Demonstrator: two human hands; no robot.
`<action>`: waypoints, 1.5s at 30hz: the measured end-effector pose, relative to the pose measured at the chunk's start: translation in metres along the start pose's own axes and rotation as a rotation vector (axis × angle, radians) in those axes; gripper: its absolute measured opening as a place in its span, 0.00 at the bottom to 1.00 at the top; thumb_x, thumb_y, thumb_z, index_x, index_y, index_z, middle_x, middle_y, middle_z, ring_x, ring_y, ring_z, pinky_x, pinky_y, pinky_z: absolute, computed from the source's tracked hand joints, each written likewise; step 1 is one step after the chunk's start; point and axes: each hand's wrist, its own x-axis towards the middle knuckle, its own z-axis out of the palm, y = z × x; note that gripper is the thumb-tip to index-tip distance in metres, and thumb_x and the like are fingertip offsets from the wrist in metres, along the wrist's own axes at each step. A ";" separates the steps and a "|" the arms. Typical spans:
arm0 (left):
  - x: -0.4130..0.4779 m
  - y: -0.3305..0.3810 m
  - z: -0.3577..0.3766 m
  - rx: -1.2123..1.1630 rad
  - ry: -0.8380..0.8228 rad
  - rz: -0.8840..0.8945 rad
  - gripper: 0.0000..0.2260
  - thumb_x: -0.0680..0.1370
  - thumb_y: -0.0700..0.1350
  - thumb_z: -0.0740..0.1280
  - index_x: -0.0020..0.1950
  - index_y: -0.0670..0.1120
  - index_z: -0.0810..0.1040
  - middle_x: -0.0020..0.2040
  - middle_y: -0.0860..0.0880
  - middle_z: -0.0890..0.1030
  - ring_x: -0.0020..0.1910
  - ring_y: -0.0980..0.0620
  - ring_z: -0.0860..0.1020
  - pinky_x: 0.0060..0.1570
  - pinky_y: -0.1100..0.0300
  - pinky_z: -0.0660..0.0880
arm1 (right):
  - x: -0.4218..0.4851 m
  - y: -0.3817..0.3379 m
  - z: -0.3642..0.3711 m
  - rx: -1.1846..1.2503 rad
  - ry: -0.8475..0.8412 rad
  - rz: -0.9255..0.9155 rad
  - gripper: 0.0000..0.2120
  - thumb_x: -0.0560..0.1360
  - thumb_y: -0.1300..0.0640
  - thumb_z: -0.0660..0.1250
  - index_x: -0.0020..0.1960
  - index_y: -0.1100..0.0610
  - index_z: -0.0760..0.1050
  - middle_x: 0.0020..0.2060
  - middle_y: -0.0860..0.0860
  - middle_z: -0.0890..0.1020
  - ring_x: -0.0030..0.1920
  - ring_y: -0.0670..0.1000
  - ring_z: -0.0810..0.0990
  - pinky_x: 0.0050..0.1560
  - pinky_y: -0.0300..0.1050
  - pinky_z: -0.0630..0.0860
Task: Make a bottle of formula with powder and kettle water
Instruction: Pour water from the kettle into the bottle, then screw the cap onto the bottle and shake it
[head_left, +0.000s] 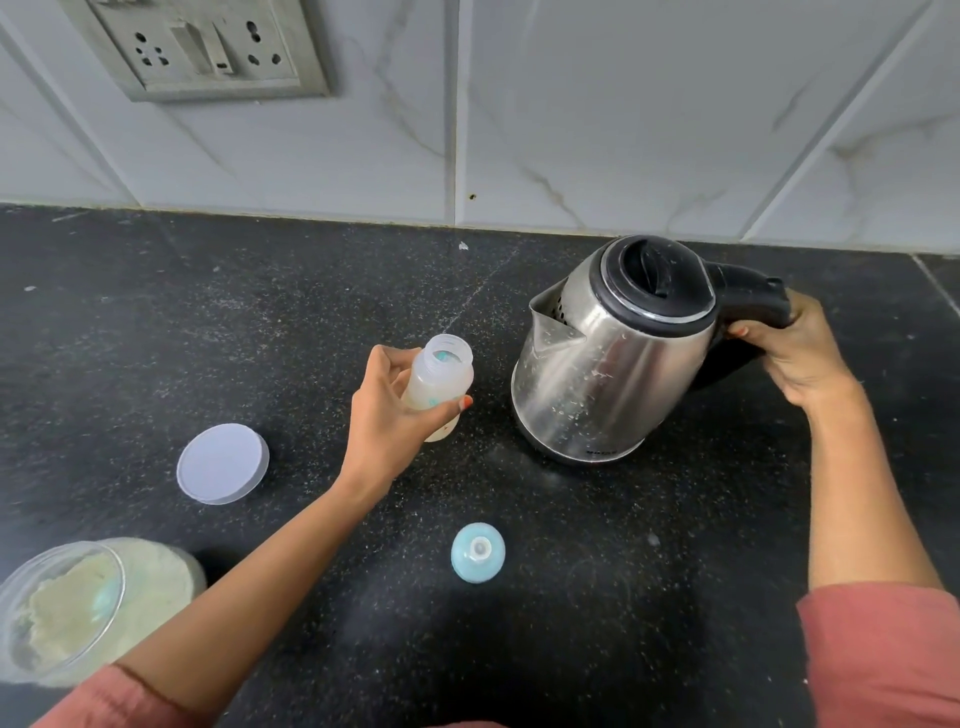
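The black speckled counter (519, 597) carries everything. At about 2 o'clock on it stands the steel kettle (608, 358), lid shut and spout toward 9 o'clock; the right hand (795, 353) is clamped round its black handle, fingers (748, 332) curled under, forearm running back toward 5 o'clock. At 8 o'clock sits the open powder jar (67, 608), with its white lid (222, 463) lying flat further up. Near centre the left hand (387, 421) grips the open bottle (441, 387), tilted with its mouth toward the kettle, thumb across the front. The blue teat cap (478, 552) lies at 6 o'clock, apart from both hands.
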 end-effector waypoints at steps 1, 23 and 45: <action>-0.001 0.000 0.000 -0.004 -0.008 0.000 0.24 0.61 0.46 0.79 0.47 0.58 0.67 0.53 0.62 0.76 0.55 0.66 0.74 0.50 0.67 0.73 | -0.001 -0.002 -0.002 -0.028 0.008 0.012 0.23 0.51 0.38 0.78 0.44 0.42 0.82 0.40 0.38 0.84 0.45 0.38 0.81 0.49 0.32 0.76; -0.093 -0.023 -0.059 -0.090 -0.140 -0.011 0.25 0.62 0.42 0.79 0.49 0.57 0.68 0.52 0.58 0.77 0.55 0.63 0.76 0.55 0.59 0.75 | -0.136 -0.021 0.138 -0.005 0.490 0.074 0.10 0.71 0.65 0.67 0.49 0.53 0.80 0.46 0.51 0.84 0.51 0.47 0.81 0.57 0.42 0.76; -0.129 -0.058 -0.073 -0.200 -0.245 0.011 0.26 0.61 0.46 0.78 0.51 0.59 0.69 0.54 0.58 0.78 0.56 0.59 0.77 0.53 0.68 0.72 | -0.197 0.034 0.246 -0.688 0.068 0.252 0.28 0.66 0.61 0.75 0.64 0.56 0.71 0.62 0.54 0.74 0.63 0.54 0.71 0.63 0.46 0.67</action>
